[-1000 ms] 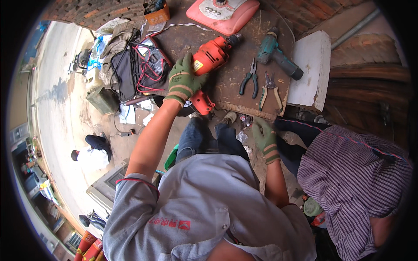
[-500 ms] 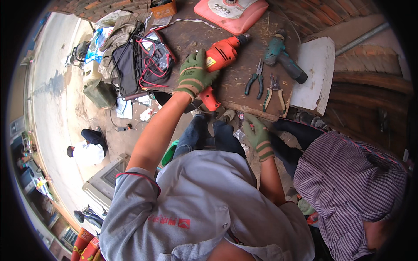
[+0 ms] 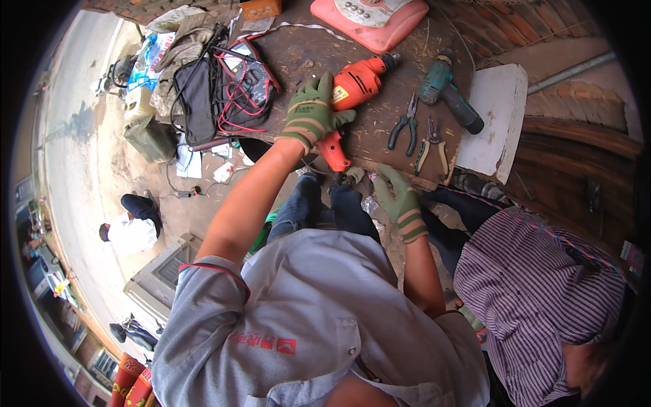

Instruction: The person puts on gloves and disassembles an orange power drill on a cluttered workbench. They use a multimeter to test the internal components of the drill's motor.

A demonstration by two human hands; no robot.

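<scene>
Currently, the left hand [image 3: 310, 114], in a green glove, holds the red drill [image 3: 357, 83] around its rear end, fingers along the far side and thumb on the near side. That drill lies toward the near left of the wooden table [image 3: 369, 138], its chuck pointing far right and its handle reaching past the near edge. The right hand [image 3: 398, 197], also gloved, is empty, fingers loosely spread, just off the table's near edge. To the right of the red drill lie long-nosed pliers [image 3: 403, 131], cream-handled pliers [image 3: 432, 148] and a teal cordless drill [image 3: 449, 100]. A multimeter [image 3: 252, 76] with red leads sits to the left; a pink scale [image 3: 373, 26] stands at the far side.
</scene>
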